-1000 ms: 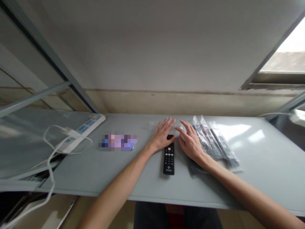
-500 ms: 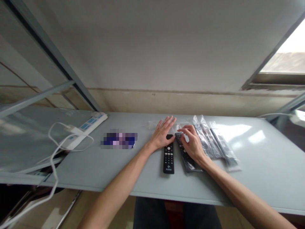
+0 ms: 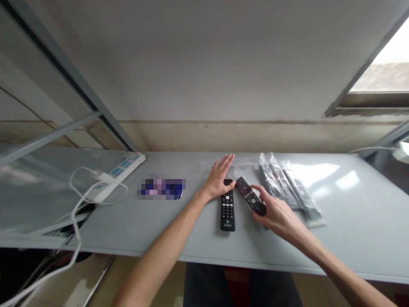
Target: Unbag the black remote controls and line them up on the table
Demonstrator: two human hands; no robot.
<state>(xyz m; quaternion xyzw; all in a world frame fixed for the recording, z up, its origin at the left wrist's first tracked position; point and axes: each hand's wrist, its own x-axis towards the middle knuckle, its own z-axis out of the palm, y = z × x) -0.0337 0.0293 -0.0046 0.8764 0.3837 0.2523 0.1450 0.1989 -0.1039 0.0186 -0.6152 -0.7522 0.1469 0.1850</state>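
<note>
Remote [image 3: 249, 196], newly pinched in my right hand [image 3: 277, 215] right of centre, is under control; my left hand [image 3: 217, 178] spreads wide, thumb across another remote's [image 3: 227, 210] top.

Black oblong remote in clear plastic [image 3: 247, 192]: now more slanted, its button face mostly uncovered.
Bare right hand [image 3: 279, 215]: moved from over it to its near end, now gripping.

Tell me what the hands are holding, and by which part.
The right hand grips the slanted black remote by its near end. The left hand is spread open, gripping nothing visible.
</note>
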